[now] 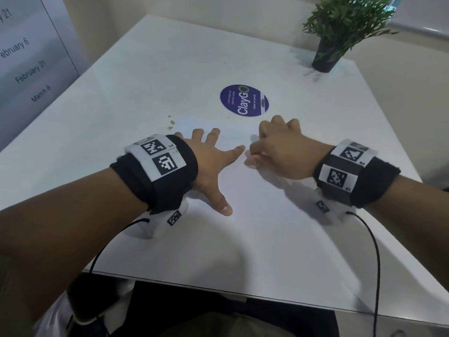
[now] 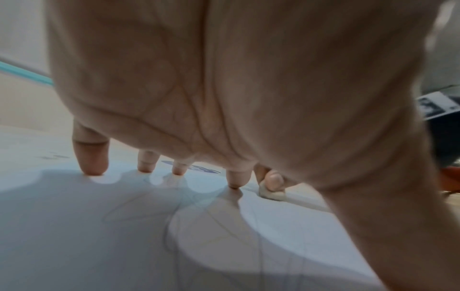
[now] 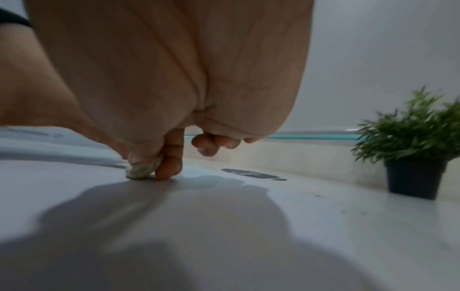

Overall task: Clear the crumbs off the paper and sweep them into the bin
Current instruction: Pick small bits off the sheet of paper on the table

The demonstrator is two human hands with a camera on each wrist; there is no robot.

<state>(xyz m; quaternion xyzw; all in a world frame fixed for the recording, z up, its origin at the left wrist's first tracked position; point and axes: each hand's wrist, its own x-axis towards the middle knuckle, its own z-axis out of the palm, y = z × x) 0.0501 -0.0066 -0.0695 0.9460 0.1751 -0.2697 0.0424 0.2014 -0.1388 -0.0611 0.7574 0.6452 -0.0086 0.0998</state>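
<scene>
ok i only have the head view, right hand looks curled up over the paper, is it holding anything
observer: yes. In the right wrist view the right hand pinches a small pale speckled lump between thumb and forefinger, low against the white surface.
operator: and the left, lying flat?
observer: not flat. The left wrist view shows the left hand arched, with spread fingertips on the paper and the palm raised off it.
operator: anything on the sheet under that palm
observer: faint thin scribbled lines, too pale to show in your view.
</scene>
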